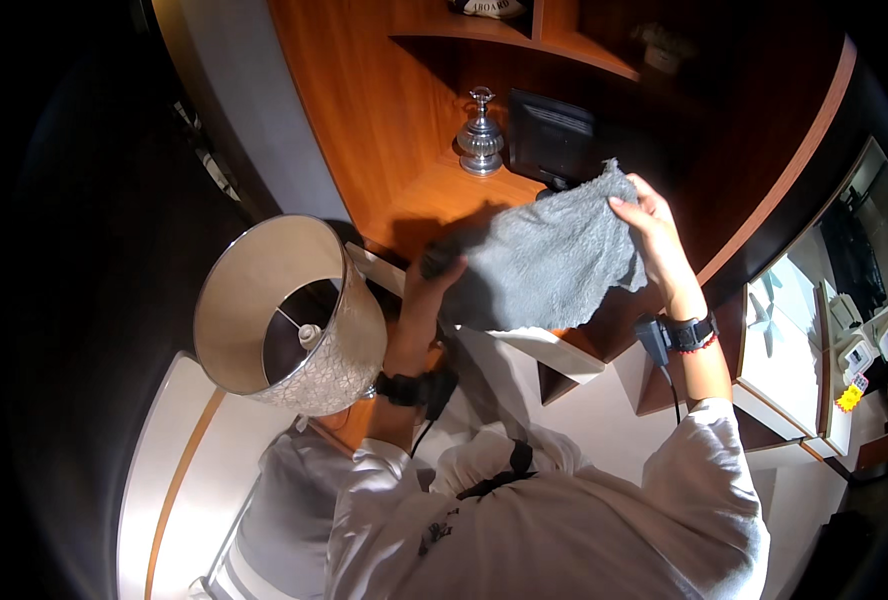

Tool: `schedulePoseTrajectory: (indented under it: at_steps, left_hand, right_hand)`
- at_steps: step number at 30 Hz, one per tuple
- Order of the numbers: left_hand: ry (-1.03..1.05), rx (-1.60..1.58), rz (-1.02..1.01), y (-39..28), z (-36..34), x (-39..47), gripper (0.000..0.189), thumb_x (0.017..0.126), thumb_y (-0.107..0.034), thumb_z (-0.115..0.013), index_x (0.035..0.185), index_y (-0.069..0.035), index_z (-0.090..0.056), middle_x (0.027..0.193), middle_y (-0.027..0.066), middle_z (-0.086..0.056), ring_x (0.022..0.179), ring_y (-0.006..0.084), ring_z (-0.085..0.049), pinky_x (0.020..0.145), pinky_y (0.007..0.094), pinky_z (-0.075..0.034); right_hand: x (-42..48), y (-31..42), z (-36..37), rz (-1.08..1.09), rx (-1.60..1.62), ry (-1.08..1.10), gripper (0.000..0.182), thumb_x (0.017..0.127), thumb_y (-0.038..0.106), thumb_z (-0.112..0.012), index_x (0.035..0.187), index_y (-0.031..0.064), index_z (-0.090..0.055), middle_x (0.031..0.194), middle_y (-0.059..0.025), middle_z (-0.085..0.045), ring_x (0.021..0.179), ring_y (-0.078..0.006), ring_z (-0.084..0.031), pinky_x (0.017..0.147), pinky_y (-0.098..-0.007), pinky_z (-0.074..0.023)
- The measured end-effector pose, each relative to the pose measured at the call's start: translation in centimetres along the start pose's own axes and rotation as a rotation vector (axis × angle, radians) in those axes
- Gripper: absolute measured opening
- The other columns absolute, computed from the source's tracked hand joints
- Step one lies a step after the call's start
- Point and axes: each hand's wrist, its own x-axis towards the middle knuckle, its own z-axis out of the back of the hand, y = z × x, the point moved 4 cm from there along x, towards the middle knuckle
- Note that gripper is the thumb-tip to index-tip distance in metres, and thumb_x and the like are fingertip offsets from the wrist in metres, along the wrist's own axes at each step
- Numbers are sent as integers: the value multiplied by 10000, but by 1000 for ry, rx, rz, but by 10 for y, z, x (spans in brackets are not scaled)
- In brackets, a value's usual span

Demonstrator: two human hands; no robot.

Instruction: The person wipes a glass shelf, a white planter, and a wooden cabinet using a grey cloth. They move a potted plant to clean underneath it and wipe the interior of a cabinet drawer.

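Note:
Stretched between both hands is a grey cloth (545,259) with a fluffy, ragged edge, held up over a wooden desk (421,202). My left hand (440,281) grips its darker, shadowed left end, just right of a patterned drum lampshade (339,352). At the cloth's upper right corner, my right hand (650,214) pinches it between thumb and fingers. Behind the cloth, a silver and glass ornament (480,139) stands beside a small black monitor (549,139), whose base is partly covered by the cloth.
Shelves (474,35) overhang the desk. A bed headboard (181,450) and grey pillow (294,510) lie at lower left, below the lamp. White drawer fronts (556,352) jut out under the cloth. To the right are a white-topped cabinet (781,352) and a mirror-like panel (875,217).

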Motion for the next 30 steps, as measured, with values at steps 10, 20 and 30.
schedulePoseTrajectory:
  at_steps: [10,20,30]
  left_hand:
    - [-40,214,-133,-8,20,9,462,678,-117,-751,1070,-4,-533,898,32,-553,824,111,-520,741,209,-416]
    - [81,380,91,23,33,17,357,680,-191,-751,934,-25,-563,793,8,-563,710,100,-550,598,211,-459]
    - [58,-111,409,147,22,16,362,864,-372,-521,1066,-73,-492,845,70,-570,683,138,-561,596,258,-473]
  right_hand:
    - [-3,12,15,-156,125,-119,224,809,89,-548,1007,-13,-570,930,-79,-623,836,-148,-602,797,-260,-463]
    - [-1,17,29,-217,2,-157,240,806,99,-549,1010,-24,-576,922,-82,-629,824,-160,-606,789,-260,-461]
    - [-46,28,-72,133,-546,309,167,724,46,-593,885,20,-555,730,-57,-587,673,-124,-577,629,-227,-454]
